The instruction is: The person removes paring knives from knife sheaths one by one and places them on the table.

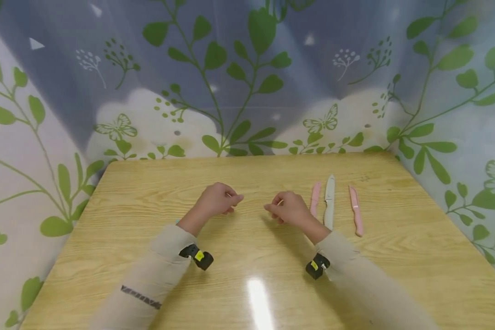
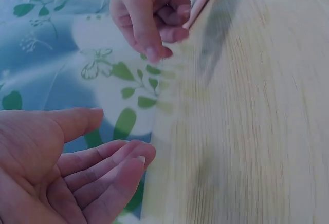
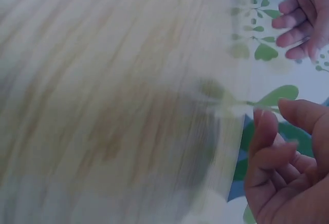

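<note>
Over the middle of the wooden table [image 1: 247,247], my left hand [image 1: 217,200] is held with its fingers loosely bent and nothing in them. Facing it, my right hand [image 1: 289,209] has relaxed, curled fingers, and a gap shows between thumb and forefinger in the right wrist view. Nearest to the right hand lies a pink knife [image 1: 315,195], its lower end hidden behind that hand and wrist. Beside it is a larger pale grey knife [image 1: 329,201], tip toward the wall. A second pink knife [image 1: 356,213] lies further right, apart from them.
A curtain-like cloth [image 1: 239,91] with green leaves and butterflies hangs behind the table's far edge and along both sides. A tiny teal bit [image 1: 177,222] shows beside the left wrist. Light glares off the table's near part.
</note>
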Tool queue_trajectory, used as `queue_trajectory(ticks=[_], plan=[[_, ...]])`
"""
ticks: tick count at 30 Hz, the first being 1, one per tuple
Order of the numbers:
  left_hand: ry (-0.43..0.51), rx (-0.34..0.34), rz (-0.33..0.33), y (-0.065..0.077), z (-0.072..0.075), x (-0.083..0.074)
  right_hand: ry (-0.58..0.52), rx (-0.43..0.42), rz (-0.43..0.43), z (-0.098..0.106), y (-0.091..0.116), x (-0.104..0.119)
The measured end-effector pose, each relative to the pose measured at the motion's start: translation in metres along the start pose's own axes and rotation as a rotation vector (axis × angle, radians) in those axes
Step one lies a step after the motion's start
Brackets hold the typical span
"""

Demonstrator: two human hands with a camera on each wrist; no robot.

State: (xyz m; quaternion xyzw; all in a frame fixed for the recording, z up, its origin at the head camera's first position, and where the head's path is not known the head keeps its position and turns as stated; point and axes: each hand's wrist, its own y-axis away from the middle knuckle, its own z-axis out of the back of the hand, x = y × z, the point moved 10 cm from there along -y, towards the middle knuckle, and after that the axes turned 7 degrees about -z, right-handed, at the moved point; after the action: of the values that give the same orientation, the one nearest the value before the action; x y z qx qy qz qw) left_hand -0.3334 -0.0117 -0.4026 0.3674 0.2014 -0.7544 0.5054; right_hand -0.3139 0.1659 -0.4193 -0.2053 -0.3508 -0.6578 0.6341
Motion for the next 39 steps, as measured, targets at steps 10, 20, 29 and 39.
queue_trajectory(ticks=[10, 20, 29, 39], plan=[[0.043, 0.018, -0.021, -0.024, -0.032, -0.024, 0.175, -0.077, 0.002, 0.024, 0.004, -0.020], [0.085, 0.022, -0.050, -0.042, -0.060, -0.036, 0.281, -0.105, -0.049, 0.045, 0.002, -0.041], [0.006, 0.020, -0.100, -0.055, -0.086, -0.046, 0.378, -0.091, -0.124, 0.054, 0.002, -0.056], [0.033, 0.006, -0.115, -0.062, -0.104, -0.053, 0.467, -0.077, -0.212, 0.057, 0.004, -0.066]])
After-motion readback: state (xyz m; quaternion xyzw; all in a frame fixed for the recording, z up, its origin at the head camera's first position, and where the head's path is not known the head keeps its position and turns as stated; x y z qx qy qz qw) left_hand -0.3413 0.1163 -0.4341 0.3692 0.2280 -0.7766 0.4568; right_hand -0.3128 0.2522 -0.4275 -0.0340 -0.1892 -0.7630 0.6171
